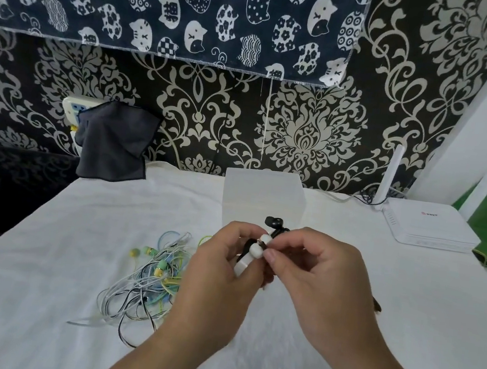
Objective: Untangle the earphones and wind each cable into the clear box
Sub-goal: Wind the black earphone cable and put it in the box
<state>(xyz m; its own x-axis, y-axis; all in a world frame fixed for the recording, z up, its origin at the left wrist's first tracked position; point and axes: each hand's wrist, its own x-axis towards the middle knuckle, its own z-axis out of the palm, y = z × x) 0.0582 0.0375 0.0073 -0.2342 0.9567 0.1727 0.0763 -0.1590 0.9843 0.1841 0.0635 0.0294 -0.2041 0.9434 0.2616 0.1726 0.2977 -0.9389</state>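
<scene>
The earphone bundle [259, 246], a small knot of white pieces with a black earbud sticking up at its top, was held in the air between both hands, just in front of the clear box [262, 193] and a little above the bench [41, 250]. The left hand [217, 277] had its fingers curled round the bundle from the side, with a white piece poking out below them. The right hand [317, 274] pinched the same bundle from the other side between thumb and forefinger, its other fingers folded loosely under.

The clear box stood upright near the back of the bench. Its walls were cloudy, and I could not tell what was inside.

To the left of the hands, the tangle of cables [149, 280] lay on the white cloth covering the bench: white, black, pale blue and green leads looped through one another, with green earbuds showing near the top.

A white router [428, 227] sat at the far right corner with its aerial up. At the back left, a dark cloth [114, 142] hung over a wall socket [71, 106], against black-and-cream wallpaper [305, 130]. A cat-print fabric [167, 4] hung above.
</scene>
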